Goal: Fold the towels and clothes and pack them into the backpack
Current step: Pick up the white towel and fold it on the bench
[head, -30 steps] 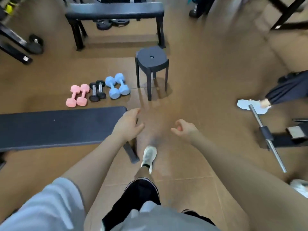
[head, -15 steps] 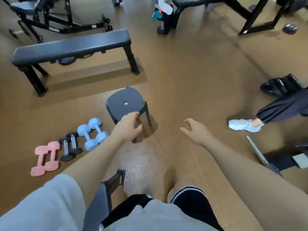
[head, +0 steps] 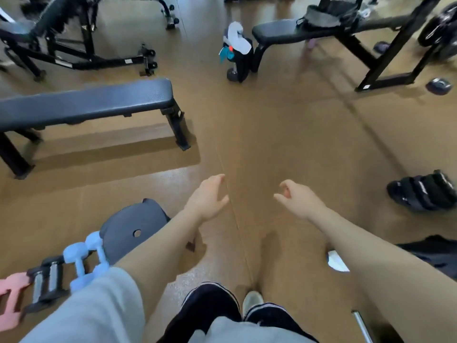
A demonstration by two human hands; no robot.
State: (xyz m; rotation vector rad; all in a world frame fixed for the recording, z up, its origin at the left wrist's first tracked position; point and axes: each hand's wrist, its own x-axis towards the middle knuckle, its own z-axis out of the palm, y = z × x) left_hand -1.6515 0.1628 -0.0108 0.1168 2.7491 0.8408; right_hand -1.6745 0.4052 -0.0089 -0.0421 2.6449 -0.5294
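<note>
Broadly, the brown gym floor (head: 284, 134) fills the view, with a long flat bench (head: 84, 101) lying across the left and a second bench (head: 284, 32) farther off at top right, its long axis running left to right. On that far bench sits a grey bundle (head: 319, 16), possibly folded cloth or a bag; it is too blurred to tell. At the bench's near end stands a dark upright bag (head: 241, 61) with white cloth (head: 236, 37) draped over its top, which I judge to be the backpack and a towel.

That is the relation that matters: the bag lies straight ahead of both hands and well apart from them, roughly midway between the two arms, so neither hand is clearly nearer.

A round dark stool (head: 131, 226) sits just beside the left forearm, with blue dumbbells (head: 86, 253) near it.

The left hand (head: 207, 198) reaches forward with fingers loosely spread, holding nothing. The right hand (head: 300, 198) has its fingers curled toward the thumb, also empty. Neither touches any task item; walking closer looks like the step in hand.
</note>
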